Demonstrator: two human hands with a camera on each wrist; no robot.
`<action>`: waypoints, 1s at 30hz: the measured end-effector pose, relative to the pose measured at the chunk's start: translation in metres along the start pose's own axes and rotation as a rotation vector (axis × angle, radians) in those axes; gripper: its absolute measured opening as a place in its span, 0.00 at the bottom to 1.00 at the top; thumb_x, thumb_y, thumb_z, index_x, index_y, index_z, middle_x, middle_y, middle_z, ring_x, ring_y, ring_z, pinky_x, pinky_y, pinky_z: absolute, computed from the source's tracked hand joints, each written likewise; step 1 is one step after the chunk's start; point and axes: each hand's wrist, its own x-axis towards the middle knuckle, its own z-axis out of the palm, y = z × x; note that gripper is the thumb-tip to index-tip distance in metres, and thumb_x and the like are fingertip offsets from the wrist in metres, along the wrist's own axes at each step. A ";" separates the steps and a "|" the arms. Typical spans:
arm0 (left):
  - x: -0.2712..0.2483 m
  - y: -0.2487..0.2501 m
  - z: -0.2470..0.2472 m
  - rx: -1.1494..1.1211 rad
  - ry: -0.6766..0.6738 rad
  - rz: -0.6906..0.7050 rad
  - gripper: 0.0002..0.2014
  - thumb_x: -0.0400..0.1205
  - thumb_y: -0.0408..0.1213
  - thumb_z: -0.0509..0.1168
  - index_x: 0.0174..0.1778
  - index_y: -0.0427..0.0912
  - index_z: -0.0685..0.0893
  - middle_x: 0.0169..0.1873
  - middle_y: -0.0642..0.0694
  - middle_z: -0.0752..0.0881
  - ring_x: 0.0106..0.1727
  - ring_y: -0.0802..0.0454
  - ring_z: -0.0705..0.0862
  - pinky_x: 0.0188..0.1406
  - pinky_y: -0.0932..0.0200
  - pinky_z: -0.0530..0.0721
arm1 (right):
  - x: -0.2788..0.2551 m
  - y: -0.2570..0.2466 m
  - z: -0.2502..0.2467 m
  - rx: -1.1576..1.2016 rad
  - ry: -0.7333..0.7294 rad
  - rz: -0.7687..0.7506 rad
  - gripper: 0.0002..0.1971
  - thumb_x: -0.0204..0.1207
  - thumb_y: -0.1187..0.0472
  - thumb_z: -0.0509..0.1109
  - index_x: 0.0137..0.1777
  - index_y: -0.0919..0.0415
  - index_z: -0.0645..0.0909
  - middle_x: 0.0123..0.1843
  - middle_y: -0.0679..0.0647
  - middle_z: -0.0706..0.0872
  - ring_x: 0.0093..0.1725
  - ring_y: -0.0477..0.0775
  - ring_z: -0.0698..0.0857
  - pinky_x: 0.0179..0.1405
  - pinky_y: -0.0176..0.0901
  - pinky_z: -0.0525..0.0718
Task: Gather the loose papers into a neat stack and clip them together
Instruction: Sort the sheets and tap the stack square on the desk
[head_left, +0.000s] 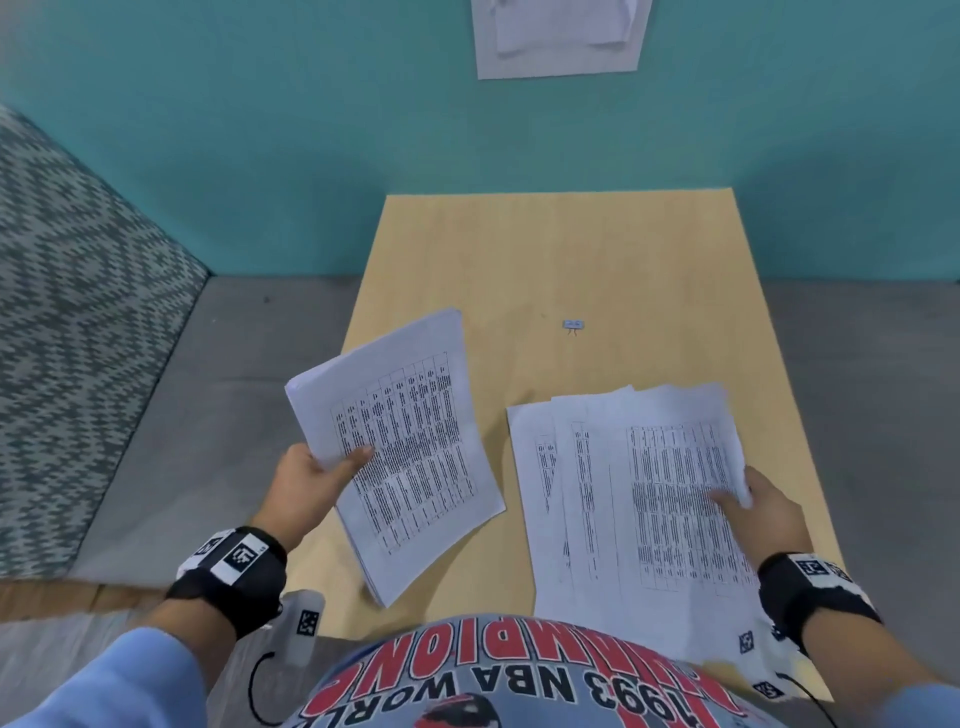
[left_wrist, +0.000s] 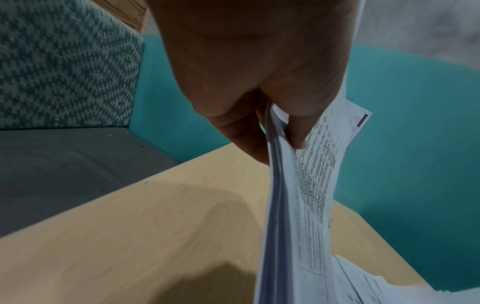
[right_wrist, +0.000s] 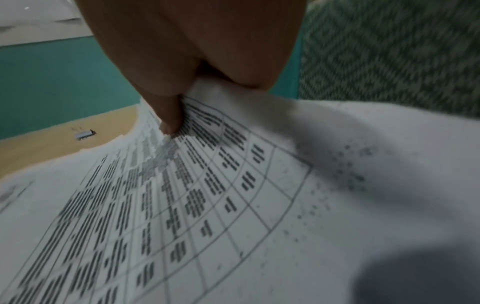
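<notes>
Left bundle of papers (head_left: 410, 441): a squared-up sheaf of printed table sheets, tilted and lifted over the left part of the counter (head_left: 597, 249), its lower corner close to the near edge.
Left hand (head_left: 311, 475): grips the bundle at its left long edge; the thumb (head_left: 358, 457) lies on the printed face, and in the left wrist view the other fingers (left_wrist: 249, 139) curl behind the sheets, so the fingers are clamped on the paper edge.
Right spread of papers (head_left: 639, 499): several sheets fanned unevenly, edges staggered, over the right half of the counter; the near ends reach past the counter edge toward the person's shirt (head_left: 467, 675).
Right hand (head_left: 763, 509): holds the spread at its right edge, thumb on the top sheet and the edge bent up between thumb and fingers; the right wrist view shows a fingertip (right_wrist: 168, 123) pressed onto the printed table, fingers closed on the sheets.
Gap: the two lots of paper are apart, with bare counter between them.
Binder clip (head_left: 573, 325): small, alone on the counter farther back, well apart from both hands and papers.
Surroundings: teal wall (head_left: 260, 130) behind the counter, patterned cushion (head_left: 78, 312) to the left.
</notes>
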 end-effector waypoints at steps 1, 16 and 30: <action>0.001 0.000 0.001 0.004 -0.002 -0.001 0.14 0.80 0.52 0.80 0.56 0.49 0.95 0.51 0.48 0.98 0.56 0.42 0.96 0.61 0.31 0.93 | -0.001 -0.001 -0.004 -0.025 0.009 -0.011 0.04 0.85 0.54 0.71 0.56 0.51 0.82 0.39 0.60 0.87 0.34 0.62 0.85 0.30 0.43 0.79; 0.005 0.021 0.011 0.030 -0.086 0.035 0.14 0.83 0.45 0.78 0.62 0.44 0.94 0.55 0.48 0.96 0.57 0.49 0.95 0.63 0.42 0.91 | -0.029 -0.024 -0.053 0.504 -0.122 0.003 0.06 0.81 0.67 0.77 0.51 0.60 0.82 0.41 0.42 0.81 0.43 0.47 0.83 0.59 0.53 0.81; 0.012 0.135 0.073 -0.152 -0.522 0.220 0.39 0.68 0.70 0.79 0.67 0.45 0.92 0.65 0.57 0.94 0.64 0.57 0.92 0.71 0.50 0.89 | -0.031 -0.111 -0.075 0.830 -0.336 -0.150 0.18 0.78 0.62 0.78 0.66 0.46 0.88 0.71 0.52 0.91 0.73 0.55 0.88 0.79 0.57 0.79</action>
